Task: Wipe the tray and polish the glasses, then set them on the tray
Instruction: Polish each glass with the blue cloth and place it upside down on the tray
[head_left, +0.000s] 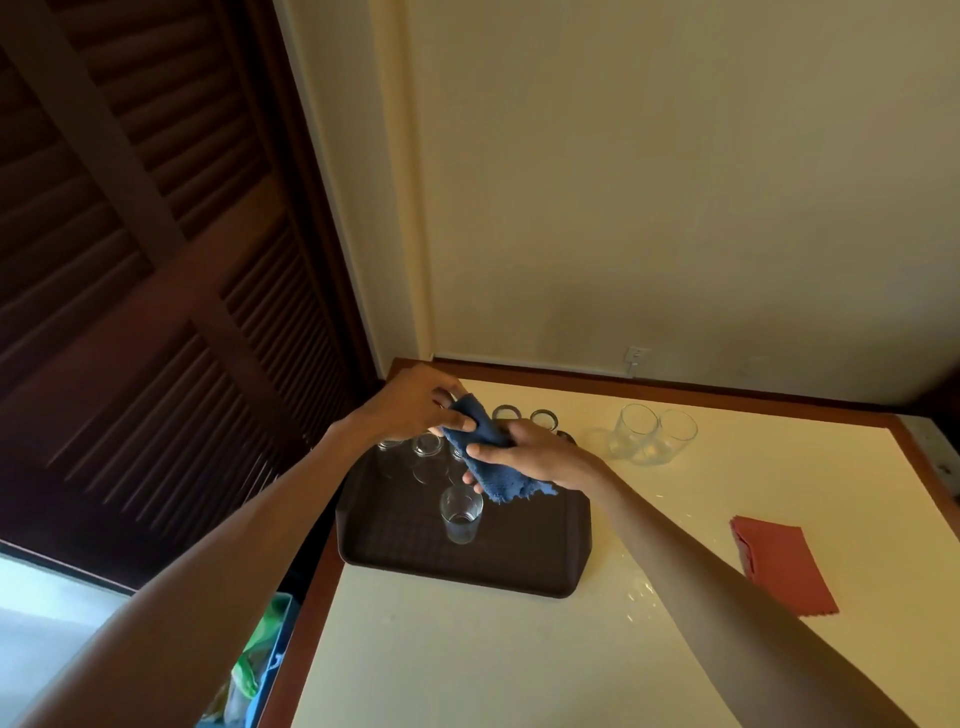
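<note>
Over table and tray, fingers of left hand and right hand grip a blue cloth slanting far-left to near-right.

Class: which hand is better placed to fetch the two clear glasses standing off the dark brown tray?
Right hand, likely: the clear glasses stand on its side, left hand farther; both grip the blue cloth.

Person, partial view, two limbs. Bare left forearm: long, slender and smooth, is showing uncovered from the frame's lower edge to the wrist. Bare right forearm: matching build, is likewise showing uncovered along its whole visible length. Bare left hand: slim fingers and a narrow wrist are showing. Bare right hand: knuckles and thumb are showing. Nails and finer marks are reading too small to tell.
</note>
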